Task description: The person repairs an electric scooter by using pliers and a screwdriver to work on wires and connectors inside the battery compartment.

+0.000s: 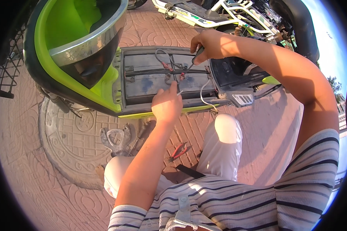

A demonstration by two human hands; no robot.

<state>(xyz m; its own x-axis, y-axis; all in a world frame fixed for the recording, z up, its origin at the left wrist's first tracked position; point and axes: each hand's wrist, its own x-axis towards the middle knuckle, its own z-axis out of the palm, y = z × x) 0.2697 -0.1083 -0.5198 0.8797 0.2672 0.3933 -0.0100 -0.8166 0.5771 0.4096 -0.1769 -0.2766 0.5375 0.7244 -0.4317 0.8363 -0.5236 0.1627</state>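
Screwdriver [197, 56], gripped by right hand [210, 44], slants apparently to reach battery terminal [182, 76], left hand [167, 104] alongside, index extended, any hold unclear.

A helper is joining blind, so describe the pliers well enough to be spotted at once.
Find the scooter with the bright green front and opened floor. On the reddish paving on its near side, right of the round manhole cover, lie the pliers, between the person's knees. Their red handles set them apart from the grey metal bracket farther left.
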